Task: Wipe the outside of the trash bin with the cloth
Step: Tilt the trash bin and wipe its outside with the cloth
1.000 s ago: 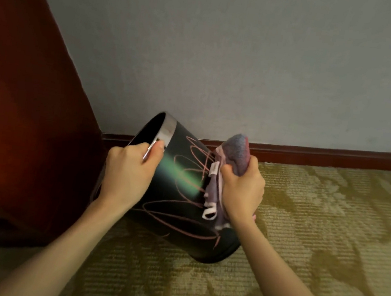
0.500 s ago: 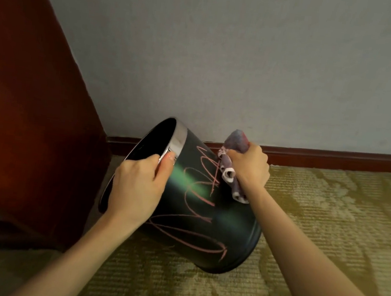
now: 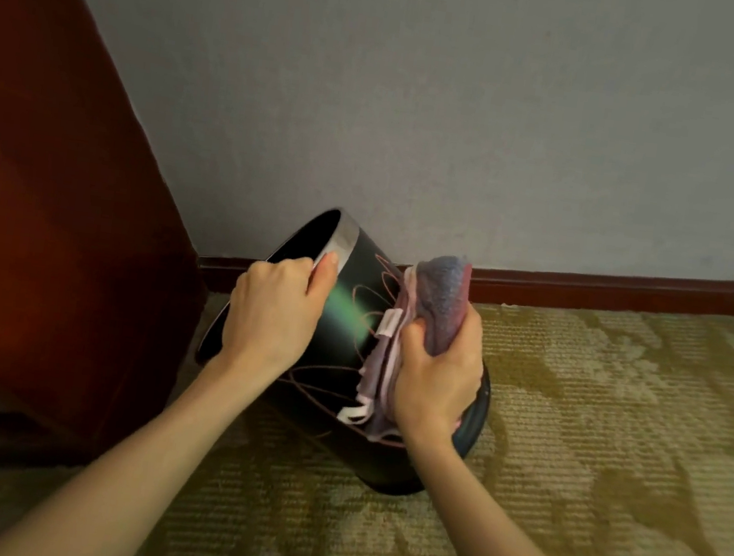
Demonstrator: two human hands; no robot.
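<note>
A black trash bin (image 3: pixel 345 321) with pink scribbles and a silver rim is tilted to the left on the carpet, its base on the floor. My left hand (image 3: pixel 274 312) grips the rim, thumb on the outside. My right hand (image 3: pixel 436 375) holds a bunched grey-and-pink cloth (image 3: pixel 439 296) pressed against the bin's right side. Folds of the cloth hang down over the bin's wall beside my right hand.
A dark red wooden panel (image 3: pixel 41 188) stands close on the left of the bin. A grey wall (image 3: pixel 426 99) with a dark red baseboard (image 3: pixel 635 285) runs behind. Patterned olive carpet (image 3: pixel 590 447) stretches to the right and front.
My right hand has drawn the cloth down the bin's side, from near the rim toward the base. The left hand keeps its grip on the rim.
</note>
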